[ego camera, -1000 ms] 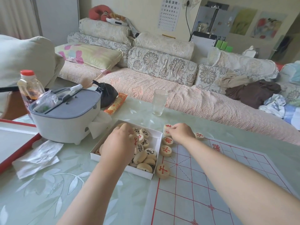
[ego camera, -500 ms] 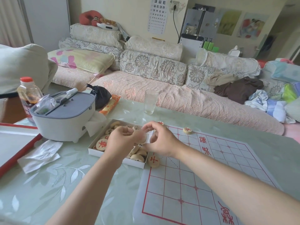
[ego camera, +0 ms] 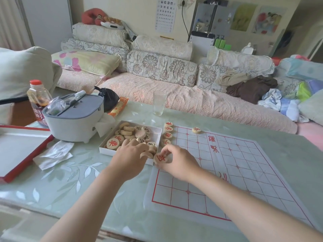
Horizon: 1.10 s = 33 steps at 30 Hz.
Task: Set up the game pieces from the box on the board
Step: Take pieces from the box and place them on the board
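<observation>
So the board [ego camera: 227,172] fills the lower right of the frame, with the white box [ego camera: 158,135] touching its left edge, still pretty full of wooden discs. Left hand [ego camera: 129,158] is curled down into the box's near corner; can't tell if it's got one. Right hand [ego camera: 176,161] is pinching a red-marked piece [ego camera: 160,158] flat, right over the board's left edge line, just below the placed column [ego camera: 168,135], so probably that's the next spot.
</observation>
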Available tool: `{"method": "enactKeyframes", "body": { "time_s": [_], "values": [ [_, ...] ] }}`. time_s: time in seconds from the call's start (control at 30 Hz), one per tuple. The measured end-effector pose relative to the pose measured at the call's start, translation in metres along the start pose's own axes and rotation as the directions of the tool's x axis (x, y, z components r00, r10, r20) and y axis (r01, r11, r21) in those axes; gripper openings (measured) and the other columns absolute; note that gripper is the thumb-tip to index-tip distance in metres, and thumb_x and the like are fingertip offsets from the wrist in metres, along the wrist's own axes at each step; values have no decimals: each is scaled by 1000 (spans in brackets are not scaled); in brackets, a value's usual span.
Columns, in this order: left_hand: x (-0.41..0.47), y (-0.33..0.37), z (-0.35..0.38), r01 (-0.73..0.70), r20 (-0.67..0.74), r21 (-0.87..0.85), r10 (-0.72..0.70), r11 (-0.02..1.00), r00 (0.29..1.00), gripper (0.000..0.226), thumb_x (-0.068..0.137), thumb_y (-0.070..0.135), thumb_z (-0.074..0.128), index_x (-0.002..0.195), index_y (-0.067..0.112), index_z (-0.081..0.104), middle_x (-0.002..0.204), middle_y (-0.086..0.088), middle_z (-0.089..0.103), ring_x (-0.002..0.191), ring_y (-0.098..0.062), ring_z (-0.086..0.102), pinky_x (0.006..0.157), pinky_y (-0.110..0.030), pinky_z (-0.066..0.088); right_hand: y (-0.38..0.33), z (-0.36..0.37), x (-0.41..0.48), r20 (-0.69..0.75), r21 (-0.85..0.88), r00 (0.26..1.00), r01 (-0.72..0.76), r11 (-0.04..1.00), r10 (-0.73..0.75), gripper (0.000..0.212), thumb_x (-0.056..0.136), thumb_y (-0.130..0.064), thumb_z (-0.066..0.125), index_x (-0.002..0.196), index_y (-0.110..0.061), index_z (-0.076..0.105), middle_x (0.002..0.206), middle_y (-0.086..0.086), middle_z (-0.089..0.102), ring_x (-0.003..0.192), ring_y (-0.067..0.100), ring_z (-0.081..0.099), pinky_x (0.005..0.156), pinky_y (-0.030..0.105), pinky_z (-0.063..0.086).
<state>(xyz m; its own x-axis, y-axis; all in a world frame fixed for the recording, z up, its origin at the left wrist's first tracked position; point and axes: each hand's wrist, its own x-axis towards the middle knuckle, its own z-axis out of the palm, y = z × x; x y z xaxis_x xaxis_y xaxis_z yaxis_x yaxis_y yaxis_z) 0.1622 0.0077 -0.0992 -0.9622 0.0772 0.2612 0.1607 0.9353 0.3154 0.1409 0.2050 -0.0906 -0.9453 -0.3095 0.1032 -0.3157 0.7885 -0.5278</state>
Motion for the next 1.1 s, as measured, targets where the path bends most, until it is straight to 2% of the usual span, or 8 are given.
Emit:
{"method": "enactKeyframes", "body": {
  "time_s": [0.1, 0.33, 0.47, 0.57, 0.67, 0.77, 0.93, 1.1],
  "values": [
    [-3, 0, 1, 9, 72, 18, -11, 1000, 997, 37, 93, 33, 52, 130, 33, 51, 125, 0, 51, 117, -25, 42, 97, -36, 38, 5, 6, -12, -70, -112, 998, -12, 994, 4, 36, 76, -59, 73, 95, -33, 58, 95, -18, 61, 81, 5, 53, 59, 17, 34],
    [-4, -2, 3, 36, 133, -67, -27, 997, 991, 39, 93, 28, 52, 132, 30, 50, 128, -1, 50, 118, -25, 47, 99, -37, 40, 4, 25, -14, -65, -219, 996, 46, 975, -62, 33, 79, -60, 65, 92, -31, 58, 96, -14, 61, 85, 10, 56, 67, 27, 41],
    [-2, -6, 2, 33, 94, -132, -21, 991, 995, 31, 91, 25, 53, 122, 27, 56, 115, -2, 55, 110, -26, 51, 92, -37, 44, -3, 21, -5, -6, -295, 999, 42, 955, -45, 38, 81, -66, 55, 85, -29, 59, 91, -10, 56, 82, 14, 55, 69, 29, 41],
    [4, -16, -2, 41, -14, -158, -43, 987, 999, 24, 91, 22, 55, 114, 25, 61, 110, -2, 59, 105, -26, 54, 88, -37, 46, -13, 14, 8, -57, -271, 995, 59, 961, -78, 27, 88, -54, 54, 77, -30, 56, 88, -10, 56, 79, 14, 54, 65, 28, 36],
    [11, -33, -10, 94, -142, -127, -112, 987, 984, 30, 90, 14, 51, 116, 23, 62, 114, -1, 58, 107, -26, 49, 89, -36, 44, -25, 11, 26, -91, -253, 989, 88, 963, -114, 14, 91, -40, 54, 86, -29, 61, 92, -11, 60, 86, 15, 59, 65, 27, 39],
    [15, -52, -15, 179, -176, -75, -189, 981, 966, 32, 92, 14, 48, 120, 23, 60, 120, -2, 56, 109, -26, 46, 90, -37, 43, -35, 11, 52, -73, -219, 992, 84, 972, -103, 11, 92, -31, 53, 95, -29, 64, 94, -13, 62, 86, 13, 58, 67, 28, 42],
    [19, -69, -15, 283, -93, 23, -280, 959, 956, 38, 91, 11, 44, 126, 22, 51, 124, -1, 52, 111, -25, 46, 90, -36, 40, -43, 18, 103, -43, -211, 999, -2, 978, -7, 14, 92, -29, 52, 102, -33, 62, 110, -7, 64, 95, 16, 59, 73, 30, 47],
    [23, -73, -12, 288, -24, 0, -288, 958, 957, 39, 90, 7, 43, 127, 19, 49, 116, -4, 51, 106, -26, 47, 89, -36, 44, -51, 31, 141, 21, -245, 996, -84, 966, 92, 23, 93, -41, 54, 113, -29, 58, 121, -4, 61, 104, 20, 59, 77, 30, 43]
  ]
}}
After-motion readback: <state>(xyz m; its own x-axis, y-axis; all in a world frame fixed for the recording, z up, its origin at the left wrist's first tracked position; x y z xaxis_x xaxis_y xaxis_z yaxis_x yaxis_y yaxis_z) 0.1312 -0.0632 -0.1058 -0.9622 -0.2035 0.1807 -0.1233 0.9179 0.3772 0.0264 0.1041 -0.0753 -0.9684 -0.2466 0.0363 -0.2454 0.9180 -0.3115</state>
